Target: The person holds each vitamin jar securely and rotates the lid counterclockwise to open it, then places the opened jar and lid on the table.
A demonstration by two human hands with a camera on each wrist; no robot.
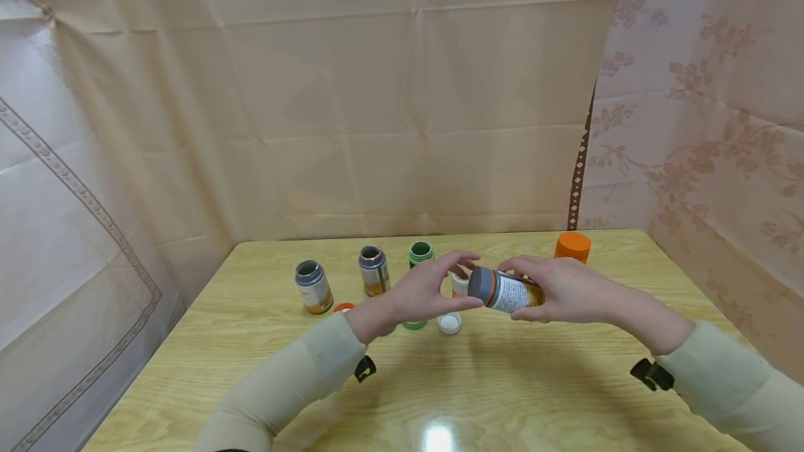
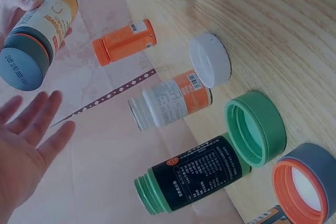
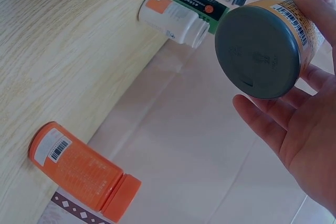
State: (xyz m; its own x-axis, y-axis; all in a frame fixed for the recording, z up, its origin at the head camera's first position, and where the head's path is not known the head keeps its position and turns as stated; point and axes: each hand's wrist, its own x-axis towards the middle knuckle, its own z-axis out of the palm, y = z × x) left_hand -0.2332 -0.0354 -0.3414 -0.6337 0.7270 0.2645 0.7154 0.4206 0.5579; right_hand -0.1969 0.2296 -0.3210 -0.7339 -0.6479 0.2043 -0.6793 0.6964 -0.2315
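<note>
My right hand (image 1: 565, 288) grips a dark grey supplement bottle (image 1: 511, 293) with a yellow and white label, tilted on its side above the table. Its grey cap (image 1: 481, 284), with an orange ring below, faces my left hand (image 1: 433, 290). The left fingers are spread around the cap end, and the left wrist view shows a gap between them and the cap. In the right wrist view the bottle's round base (image 3: 257, 52) faces the camera, the thumb lying along its side. Beneath the hands, an uncapped white bottle (image 2: 176, 100) and a loose white cap (image 1: 449, 324) stand on the table.
Two uncapped grey bottles (image 1: 314, 287) (image 1: 375, 272) stand left on the wooden table (image 1: 264, 368). An uncapped green bottle (image 2: 197, 174) stands nearer the middle. A green cap (image 2: 257, 128) and a grey-orange cap (image 2: 307, 184) lie in front. A capped orange bottle (image 3: 81, 169) is at the right.
</note>
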